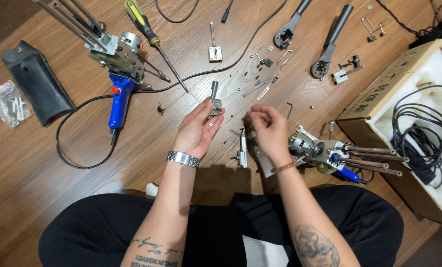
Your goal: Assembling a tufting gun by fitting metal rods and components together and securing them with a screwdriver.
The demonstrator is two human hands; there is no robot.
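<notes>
Two hands at work over floor (43, 163). Left hand (197, 129) half open, pinching small metal bracket (214, 105) at fingertips. Right hand (268, 129) just beside, fingers bunched; contents not discernible. Risk, judged: loose screws (240, 79) beyond fingertips easily scattered by sweep of wrist. Box (374, 106) right of right hand: coiled cable (423, 133) on foam. Bag (5, 101) far left: metal parts.

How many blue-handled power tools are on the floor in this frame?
2: one blue-handled tool upper left beside the screwdriver, another lower right by the cardboard box, its blue part mostly hidden.
</notes>
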